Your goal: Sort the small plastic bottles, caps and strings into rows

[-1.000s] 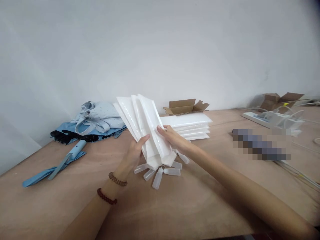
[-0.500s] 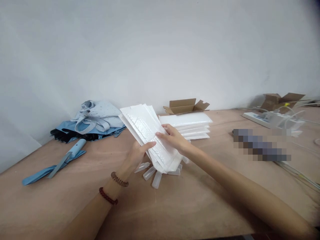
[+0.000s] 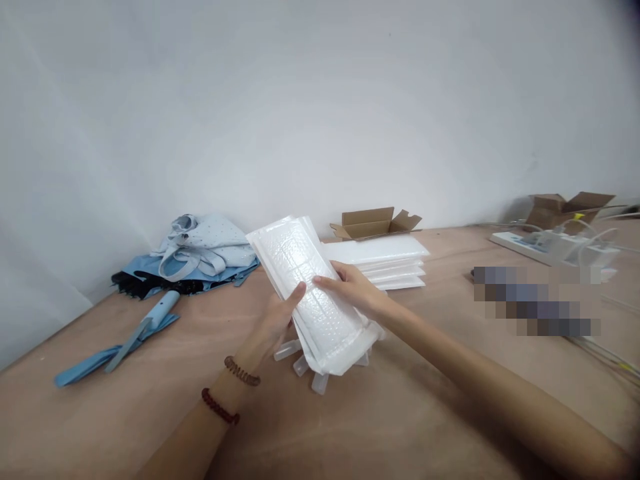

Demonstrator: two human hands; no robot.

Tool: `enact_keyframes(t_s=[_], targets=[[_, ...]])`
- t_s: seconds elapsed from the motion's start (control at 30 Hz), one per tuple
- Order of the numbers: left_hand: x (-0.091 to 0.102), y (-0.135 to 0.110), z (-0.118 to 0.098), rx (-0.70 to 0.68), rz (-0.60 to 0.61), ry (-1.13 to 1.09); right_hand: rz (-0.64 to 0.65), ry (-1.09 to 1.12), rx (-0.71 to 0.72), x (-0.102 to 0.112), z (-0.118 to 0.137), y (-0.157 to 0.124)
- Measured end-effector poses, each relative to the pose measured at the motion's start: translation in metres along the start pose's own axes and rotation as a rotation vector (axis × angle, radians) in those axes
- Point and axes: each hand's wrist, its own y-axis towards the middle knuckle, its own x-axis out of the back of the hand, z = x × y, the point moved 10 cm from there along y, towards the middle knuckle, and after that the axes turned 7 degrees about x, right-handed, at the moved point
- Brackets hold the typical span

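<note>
Both my hands hold a bundle of white bubble mailers [image 3: 320, 300] tilted over the middle of the wooden table [image 3: 380, 427]. My left hand [image 3: 277, 317] grips the bundle's left edge, thumb on top. My right hand [image 3: 353, 290] rests its fingers on the upper face. Several small clear plastic bottles [image 3: 305, 363] lie on the table under the bundle, mostly hidden by it. Two bead bracelets sit on my left wrist.
A stack of white mailers [image 3: 387, 260] lies behind my hands, with an open cardboard box [image 3: 373, 222] beyond it. Light blue clothing and an umbrella [image 3: 195, 257] lie at the left. A power strip [image 3: 555, 245] with cables and another box [image 3: 565, 208] sit at the far right.
The fanned, upright mailers have been closed into one flat bundle and lowered toward the table, now covering most of the bottles.
</note>
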Motion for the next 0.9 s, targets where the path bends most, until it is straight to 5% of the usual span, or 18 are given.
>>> enact_keyframes(t_s=[0.17,0.4,0.57,0.7,0.9], targets=[[0.003,0.000,-0.004,-0.020,-0.034,-0.027,-0.069,0.117,-0.068,0.008,-0.011,0.003],[-0.017,-0.009,-0.001,0.095,0.130,0.169,-0.354,0.219,0.016,0.033,-0.013,0.004],[0.031,-0.008,-0.053,-0.131,-0.098,0.387,-0.388,0.236,0.099,0.059,0.003,0.010],[0.079,-0.013,-0.086,-0.151,-0.272,0.500,-0.394,0.187,0.130,0.075,0.007,0.012],[0.137,-0.024,-0.117,-0.229,-0.412,0.433,-0.261,-0.045,0.178,0.048,-0.006,0.015]])
